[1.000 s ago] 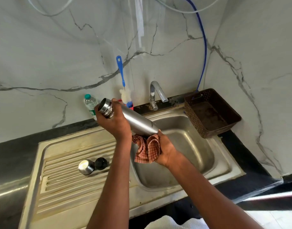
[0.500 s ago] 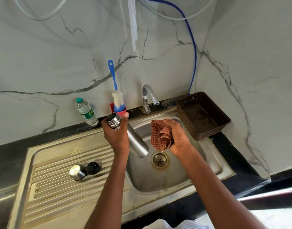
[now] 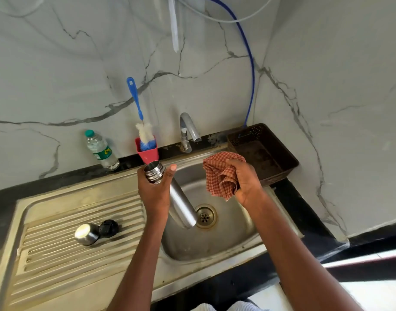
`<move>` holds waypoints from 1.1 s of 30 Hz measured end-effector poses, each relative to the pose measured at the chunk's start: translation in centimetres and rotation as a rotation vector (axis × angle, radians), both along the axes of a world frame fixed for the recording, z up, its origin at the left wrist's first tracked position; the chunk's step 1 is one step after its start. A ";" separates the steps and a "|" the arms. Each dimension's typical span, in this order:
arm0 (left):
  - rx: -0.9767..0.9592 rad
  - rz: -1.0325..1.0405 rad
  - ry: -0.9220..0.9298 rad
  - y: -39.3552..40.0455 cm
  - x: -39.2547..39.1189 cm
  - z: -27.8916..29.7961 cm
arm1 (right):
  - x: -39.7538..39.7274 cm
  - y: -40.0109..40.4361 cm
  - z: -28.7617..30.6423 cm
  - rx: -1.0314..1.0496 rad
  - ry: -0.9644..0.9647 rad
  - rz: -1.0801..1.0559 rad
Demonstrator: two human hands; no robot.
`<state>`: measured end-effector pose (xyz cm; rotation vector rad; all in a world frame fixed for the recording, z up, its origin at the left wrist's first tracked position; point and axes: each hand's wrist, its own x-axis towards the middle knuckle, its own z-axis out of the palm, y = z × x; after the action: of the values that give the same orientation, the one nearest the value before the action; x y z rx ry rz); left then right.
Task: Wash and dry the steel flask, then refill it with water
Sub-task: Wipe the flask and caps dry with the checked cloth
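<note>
Head view: left hand [image 3: 155, 194] grips smooth cylindrical steel flask [image 3: 181, 207]; right hand [image 3: 246, 182] clutches crumpled checked cloth [image 3: 219, 176].

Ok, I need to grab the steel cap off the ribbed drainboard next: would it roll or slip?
The steel cap lies on its side, so it may roll, though the drainboard ribs could check it. Its polished surface looks slippery. It is probably light, being small.

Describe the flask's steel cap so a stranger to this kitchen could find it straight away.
Start at the steel sink and look to the ribbed draining board left of the basin. The steel cap lies there on its side, near the board's middle. It is the shiny silver piece, and it touches the black stopper on its right, which is dark and dull.
</note>
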<state>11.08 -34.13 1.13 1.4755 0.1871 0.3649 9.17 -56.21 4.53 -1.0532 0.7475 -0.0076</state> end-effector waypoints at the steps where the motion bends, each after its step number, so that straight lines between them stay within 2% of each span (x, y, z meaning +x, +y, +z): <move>1: 0.000 0.004 0.007 0.3 -0.2 0.1 | -0.1 0.7 -0.3 0.004 0.009 0.044; 8: 0.112 0.148 0.048 6.4 -2.8 1.4 | -0.3 9.4 -2.3 0.020 0.081 0.419; 15: 0.210 0.262 0.058 15.9 -7.2 3.6 | -1.6 18.8 -2.5 -0.027 0.030 0.611; 25: 0.260 0.406 0.068 27.7 -11.2 3.6 | -2.9 30.1 -1.3 -0.070 -0.020 0.717; 33: 0.280 0.367 0.087 31.8 -11.3 1.0 | -4.1 35.4 -1.7 -0.069 0.017 0.695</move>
<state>-0.25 -2.31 2.12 1.7365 0.4957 0.6434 5.07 -20.76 2.78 -1.3353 0.3666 0.5738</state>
